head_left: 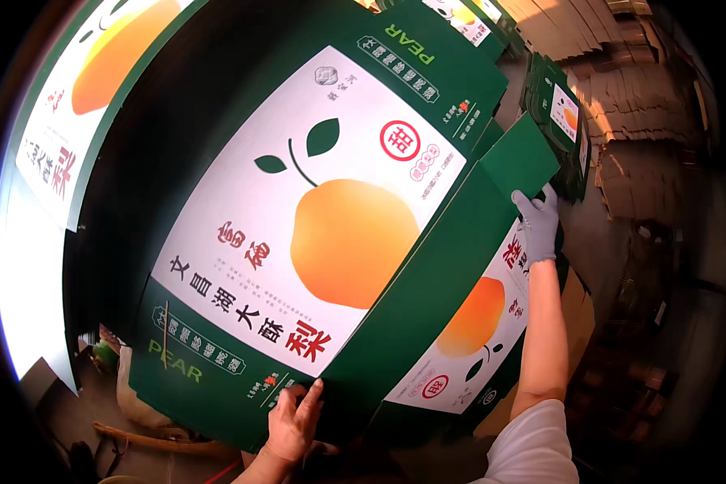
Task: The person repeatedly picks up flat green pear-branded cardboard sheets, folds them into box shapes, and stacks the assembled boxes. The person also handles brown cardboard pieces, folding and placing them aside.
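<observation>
A large, flat green cardboard carton sheet [379, 323] fills the middle, tilted up to the right. It bears a white panel with a big yellow pear and two green leaves, and a smaller pear panel on its right part. At its lower edge, my bare left hand [292, 423] grips the board, fingers partly curled and the index finger lying on the printed face. My right hand [539, 222], in a pale glove, holds the right edge beside a plain green flap [520, 161]. Some of its fingers are hidden behind the board.
A bright printed pear sheet [56, 137] stands at the far left beside a dark gap. Tall stacks of brown cardboard [637, 105] rise at the back right, with green printed cartons [558, 121] in front. A wooden stick [157, 440] and a pale bag [137, 395] lie lower left.
</observation>
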Available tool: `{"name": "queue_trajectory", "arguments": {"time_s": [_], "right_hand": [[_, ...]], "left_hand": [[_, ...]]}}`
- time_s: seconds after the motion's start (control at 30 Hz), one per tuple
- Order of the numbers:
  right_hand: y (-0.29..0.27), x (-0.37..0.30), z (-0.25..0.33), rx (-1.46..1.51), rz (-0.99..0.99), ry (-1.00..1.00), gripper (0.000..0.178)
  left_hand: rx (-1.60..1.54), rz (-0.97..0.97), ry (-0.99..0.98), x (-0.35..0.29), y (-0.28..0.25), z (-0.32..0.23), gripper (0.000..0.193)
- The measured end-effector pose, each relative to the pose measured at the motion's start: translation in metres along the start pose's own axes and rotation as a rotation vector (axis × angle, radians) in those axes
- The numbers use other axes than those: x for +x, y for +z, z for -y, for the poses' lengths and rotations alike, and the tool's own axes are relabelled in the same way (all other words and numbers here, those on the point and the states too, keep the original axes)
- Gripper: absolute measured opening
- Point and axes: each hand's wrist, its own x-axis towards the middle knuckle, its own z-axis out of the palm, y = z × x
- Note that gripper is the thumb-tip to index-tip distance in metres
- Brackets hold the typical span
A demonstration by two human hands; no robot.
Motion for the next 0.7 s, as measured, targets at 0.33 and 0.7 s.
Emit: {"name": "queue_trajectory", "arguments": {"time_s": [0.33, 0.7], "right_hand": [[0.006, -0.001, -0.008, 0.084, 0.038, 0.022, 0.063], [0.005, 0.006, -0.019, 0.056, 0.073, 0.014, 0.062]], "left_hand": [[0.002, 0.045, -0.063, 0.001, -0.002, -0.006, 0.043], [0.02, 0.079, -0.088, -0.006, 0.002, -0.002, 0.047]]}}
